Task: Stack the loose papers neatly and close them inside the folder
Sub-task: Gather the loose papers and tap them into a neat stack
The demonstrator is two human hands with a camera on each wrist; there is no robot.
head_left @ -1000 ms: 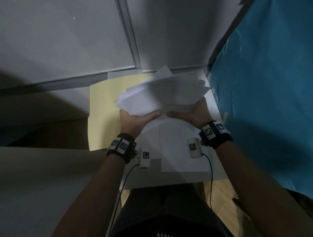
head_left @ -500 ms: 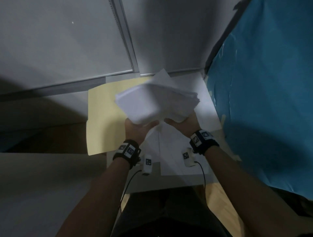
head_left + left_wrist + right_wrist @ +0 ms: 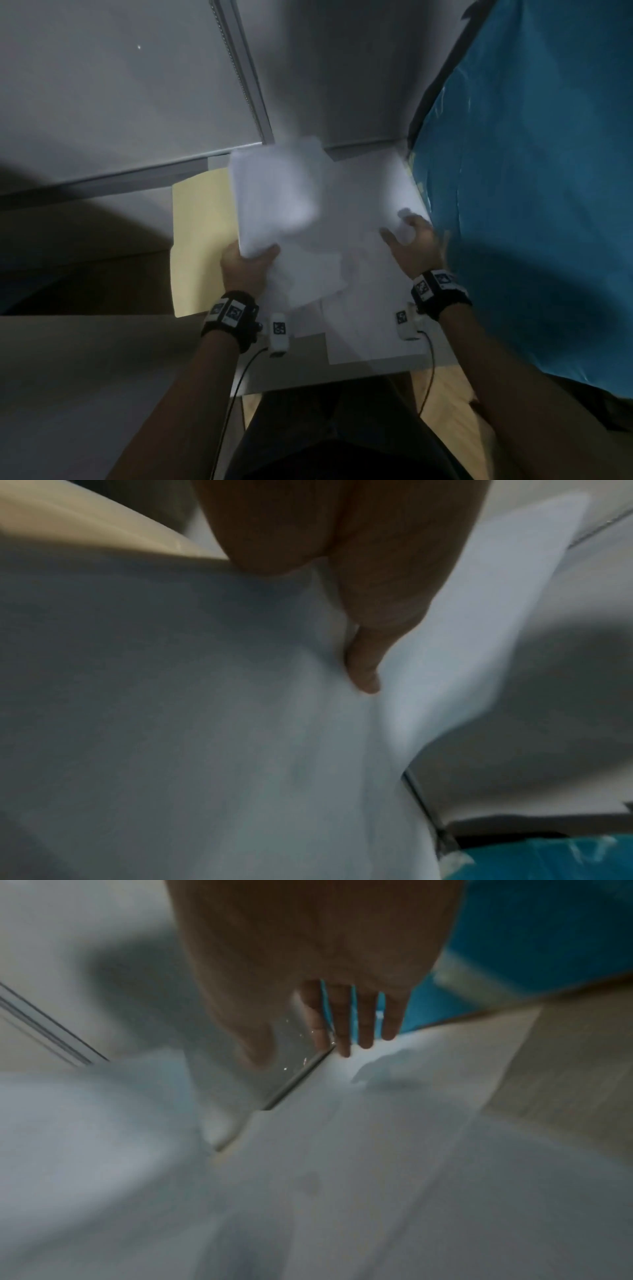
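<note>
My left hand (image 3: pixel 249 263) grips the near edge of a stack of white papers (image 3: pixel 274 198), held up and blurred above the open yellow folder (image 3: pixel 198 246). In the left wrist view the thumb (image 3: pixel 363 669) presses on top of the paper stack (image 3: pixel 205 696). My right hand (image 3: pixel 411 238) is off the stack, at the table's right side. Its fingers (image 3: pixel 363 1020) are straight and spread, tips touching the far edge of a loose sheet (image 3: pixel 394 1123). More loose sheets (image 3: pixel 363 315) lie flat on the table between my wrists.
The small white table (image 3: pixel 342 375) ends just before my lap. A blue plastic sheet (image 3: pixel 531 205) hangs close along the right side. A grey wall with a metal rail (image 3: pixel 246 85) stands right behind the table. The folder overhangs the table's left edge.
My right hand has let go of the stack and moved right onto the loose sheets. My left hand now holds the stack alone, swung up and to the left.
</note>
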